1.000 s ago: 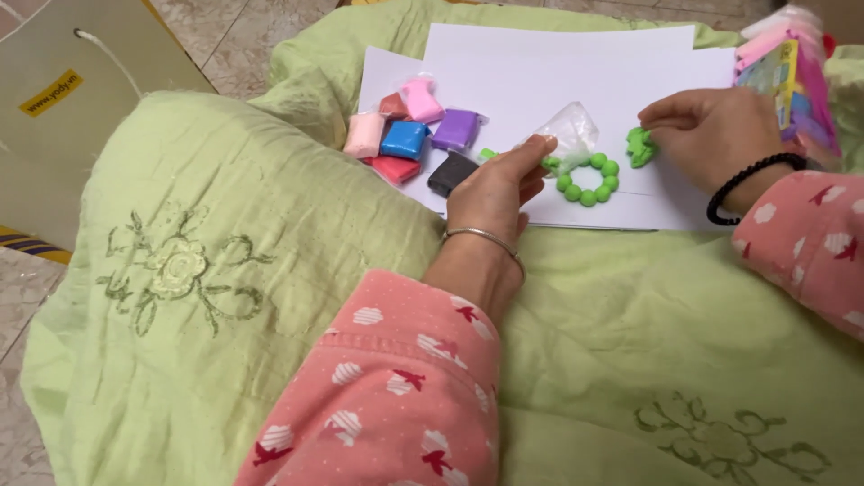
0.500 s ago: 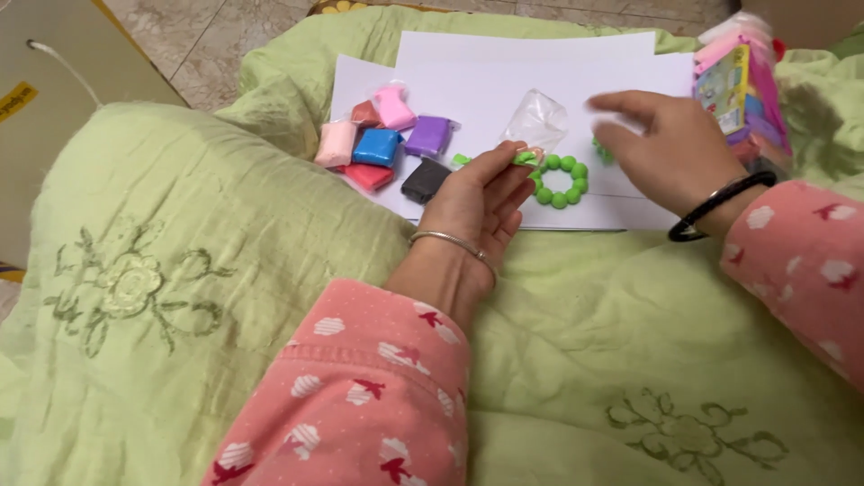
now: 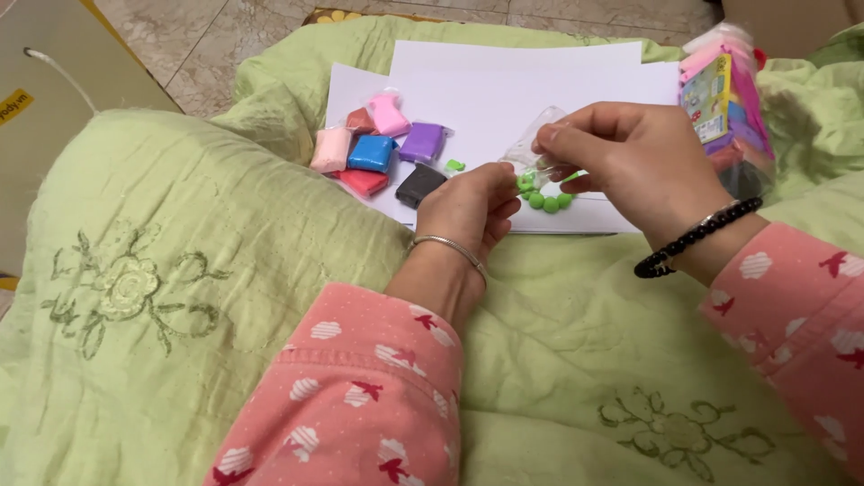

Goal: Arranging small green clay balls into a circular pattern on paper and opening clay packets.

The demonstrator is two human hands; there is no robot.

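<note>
Between both hands [image 3: 558,180], green clay ring [image 3: 543,198], seemingly pinched

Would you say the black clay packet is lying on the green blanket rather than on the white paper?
No, the black clay packet lies on the white paper, beside the left hand.

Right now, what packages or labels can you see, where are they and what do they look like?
Small clay packets: left on the white paper, pink, blue, purple, red, black.
Boxed set: upper right, pink with a multicoloured front.
Clear wrapper: pinched in the right hand.
Yellow label: far left.
</note>
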